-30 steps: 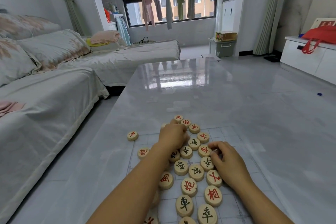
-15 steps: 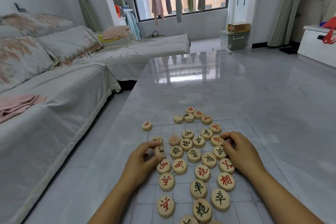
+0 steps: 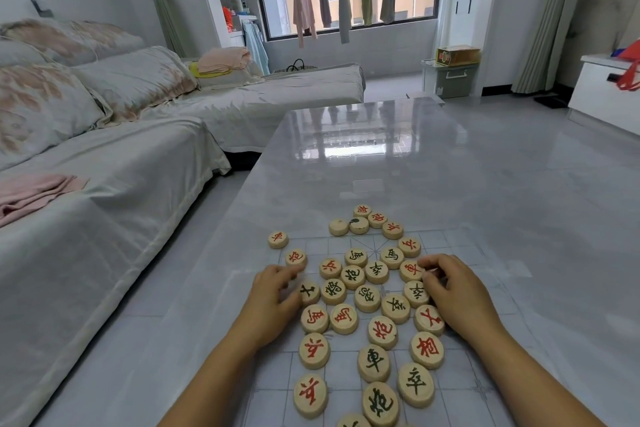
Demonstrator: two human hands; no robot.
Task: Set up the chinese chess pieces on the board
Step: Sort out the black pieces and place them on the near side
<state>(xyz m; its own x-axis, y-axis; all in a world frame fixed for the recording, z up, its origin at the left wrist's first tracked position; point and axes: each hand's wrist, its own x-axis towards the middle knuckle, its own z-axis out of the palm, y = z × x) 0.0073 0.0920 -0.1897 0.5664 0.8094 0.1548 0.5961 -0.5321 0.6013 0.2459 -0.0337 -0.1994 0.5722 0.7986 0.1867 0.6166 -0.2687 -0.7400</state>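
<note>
Head view: chess pieces (image 3: 367, 298), pale wooden discs lettered red or black, jumbled on gridded board (image 3: 446, 243) on the counter (image 3: 485, 184).
Left hand (image 3: 273, 295): fingers (image 3: 291, 272) stretched out, tips touching edge piece (image 3: 296, 257).
Right hand (image 3: 457, 291): fingers curled against red piece (image 3: 412, 270); grip unclear.

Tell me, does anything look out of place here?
Yes. The chess pieces lie jumbled across the board, not on its line crossings, and one blank piece at the far edge seems face down.
</note>
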